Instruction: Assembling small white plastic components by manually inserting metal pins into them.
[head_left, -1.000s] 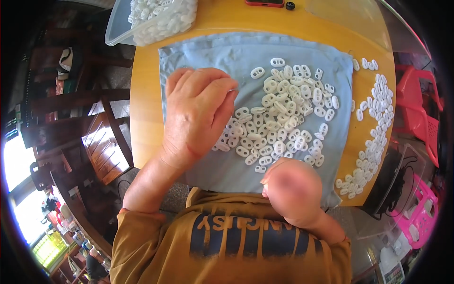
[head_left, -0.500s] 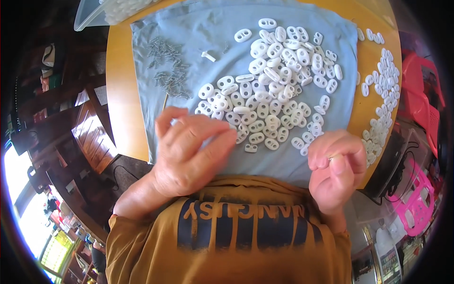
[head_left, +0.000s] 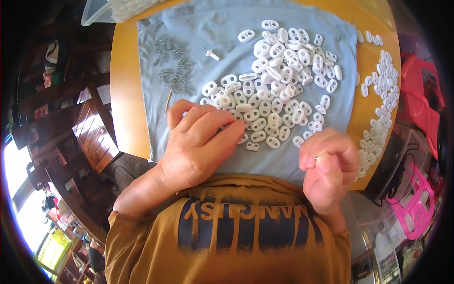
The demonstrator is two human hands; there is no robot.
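White oval plastic pieces with two holes (head_left: pixel 274 75), like cord-lock bodies, lie heaped on a blue-grey cloth (head_left: pixel 189 19). My left hand (head_left: pixel 198 142) reaches over the heap's near left edge, fingers bent. Its thumb and index tips come together beside the pieces; whatever lies between them is hidden. To the right, my right hand (head_left: pixel 329 165) is raised near the heap's lower right, thumb pressed against the curled forefinger. A tiny shiny bit shows in that pinch, too small to name. Small metal springs (head_left: pixel 177 66) lie scattered at the cloth's far left.
A white T-shaped plastic piece (head_left: pixel 213 55) lies between springs and heap. One thin brown stick (head_left: pixel 168 101) rests left of my left hand. Smaller white pieces (head_left: pixel 385 90) line the wooden table's right edge. A clear bin (head_left: pixel 99 12) stands far left; a pink plastic chair (head_left: pixel 418 208) stands at right.
My left hand has moved slightly right, its fingertips now at the heap's edge. The right hand, still pinched, has shifted a little left. The whole view has shifted slightly.
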